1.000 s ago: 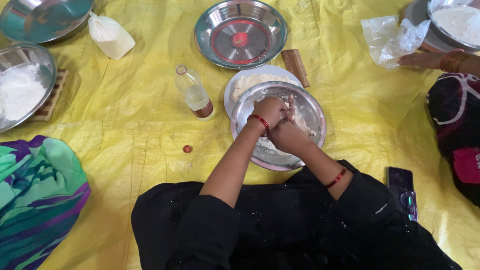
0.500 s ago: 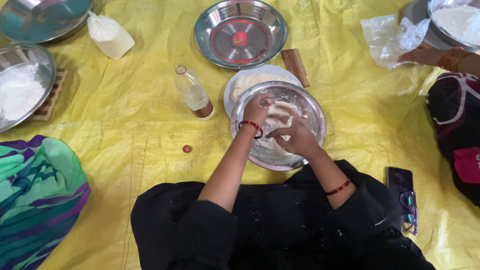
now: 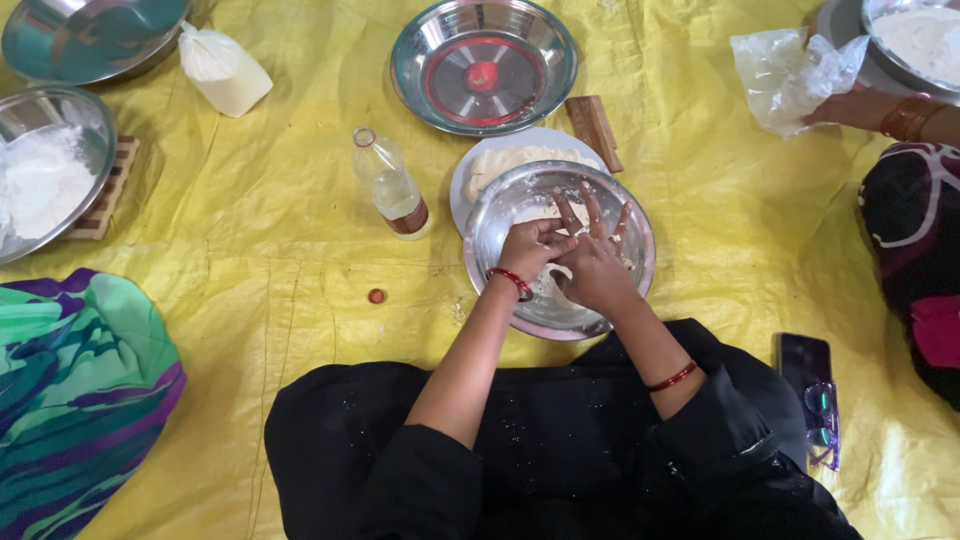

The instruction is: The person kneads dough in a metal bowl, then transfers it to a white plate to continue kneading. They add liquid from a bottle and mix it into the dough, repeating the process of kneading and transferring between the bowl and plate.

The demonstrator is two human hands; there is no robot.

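Observation:
Both of my hands are inside a steel bowl on the yellow sheet in front of my lap. The bowl holds whitish flour or dough, mostly hidden under my hands. My right hand lies flat with its fingers spread and dusted white. Beside it, my left hand is curled, and its fingertips press against the right hand's fingers. Each wrist wears a red bangle. Behind the bowl, partly under its rim, a white plate carries a pale slab of dough.
A small oil bottle stands left of the bowl, with its red cap loose nearby. Further back are a wooden block, a steel plate and a white bag. A flour bowl sits left. Another person's hand holds plastic. A phone lies right.
My hands were clasped together over the bowl. The right hand has since flattened and spread its fingers, while the left now rubs against them.

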